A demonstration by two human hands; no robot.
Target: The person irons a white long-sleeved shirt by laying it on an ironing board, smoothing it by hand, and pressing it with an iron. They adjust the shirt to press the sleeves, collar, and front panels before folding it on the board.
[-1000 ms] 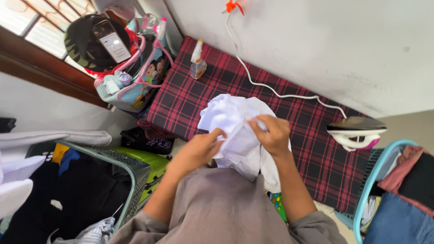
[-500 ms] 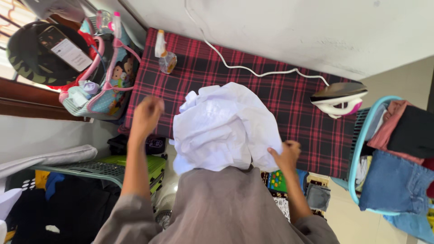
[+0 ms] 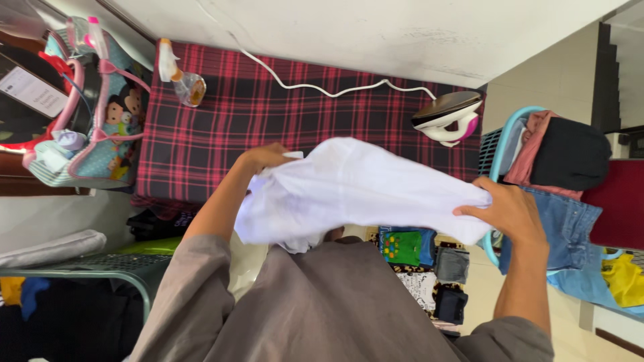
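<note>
Left hand and right hand, each grip closed on an end of the white garment, stretched above the near edge of the plaid worktop; iron far right.

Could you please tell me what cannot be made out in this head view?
- Left hand: fingers buried in the white garment.
- Ironing board: near edge covered by the garment.
- Blue basket: cut off by the right edge.
- Spray bottle: contents too small to tell.

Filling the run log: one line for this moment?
left hand: grips white garment | right hand: grips other end | garment: stretched above plaid board
</note>
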